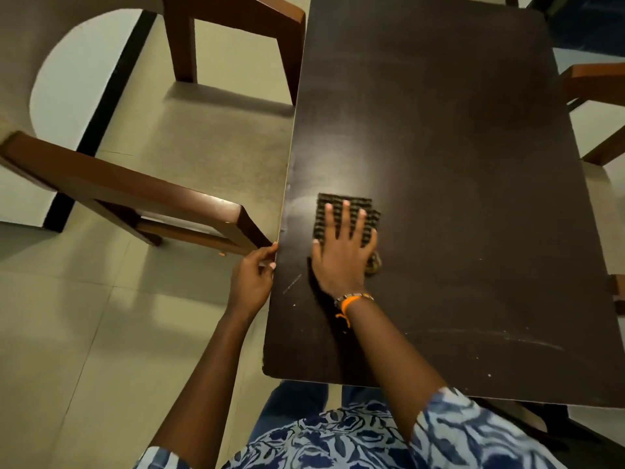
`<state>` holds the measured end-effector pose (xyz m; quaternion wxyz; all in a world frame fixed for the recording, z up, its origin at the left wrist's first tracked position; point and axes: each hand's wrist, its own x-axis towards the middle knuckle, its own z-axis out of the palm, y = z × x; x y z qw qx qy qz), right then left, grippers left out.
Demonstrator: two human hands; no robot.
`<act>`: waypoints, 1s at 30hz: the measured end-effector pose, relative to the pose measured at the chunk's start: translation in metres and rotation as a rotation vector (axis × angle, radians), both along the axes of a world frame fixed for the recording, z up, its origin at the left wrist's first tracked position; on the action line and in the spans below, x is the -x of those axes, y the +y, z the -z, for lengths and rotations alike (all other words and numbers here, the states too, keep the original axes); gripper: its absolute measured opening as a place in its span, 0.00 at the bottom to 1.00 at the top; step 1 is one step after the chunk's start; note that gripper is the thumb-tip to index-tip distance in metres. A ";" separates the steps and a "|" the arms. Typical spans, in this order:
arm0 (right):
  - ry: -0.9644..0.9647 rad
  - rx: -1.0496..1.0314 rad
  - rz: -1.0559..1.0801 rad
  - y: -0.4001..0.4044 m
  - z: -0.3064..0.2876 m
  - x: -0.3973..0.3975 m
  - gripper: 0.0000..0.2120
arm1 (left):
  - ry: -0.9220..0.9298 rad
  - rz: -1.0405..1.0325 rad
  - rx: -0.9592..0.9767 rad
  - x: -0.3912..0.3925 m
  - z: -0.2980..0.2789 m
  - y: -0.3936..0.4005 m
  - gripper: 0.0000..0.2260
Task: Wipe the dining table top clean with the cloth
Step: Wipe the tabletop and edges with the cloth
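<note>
Right hand: my right hand (343,253) lies flat, fingers spread wide, pressing the checked cloth (345,216) onto the table (456,164).
Cloth: under my palm and fingers.
Left hand: my left hand (252,279) curls round the table's left edge, beside my right.

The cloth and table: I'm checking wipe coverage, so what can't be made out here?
- Head view: cloth middle, under the right hand.
- Table far right edge, cut by the frame.
- Left hand fingertips, curled round the table's edge.
</note>
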<state>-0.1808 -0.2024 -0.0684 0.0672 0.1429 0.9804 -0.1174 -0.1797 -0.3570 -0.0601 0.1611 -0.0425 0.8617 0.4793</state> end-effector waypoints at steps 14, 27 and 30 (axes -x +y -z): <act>-0.047 0.004 -0.400 -0.029 0.000 0.033 0.35 | -0.253 -0.099 -0.241 -0.013 -0.002 -0.014 0.17; 0.040 0.004 -0.405 0.004 0.005 -0.041 0.34 | -0.381 -0.172 -0.253 -0.043 -0.011 -0.013 0.15; 0.013 -0.059 -0.252 0.054 0.002 -0.058 0.34 | -0.356 -0.196 -0.178 -0.047 -0.015 -0.005 0.14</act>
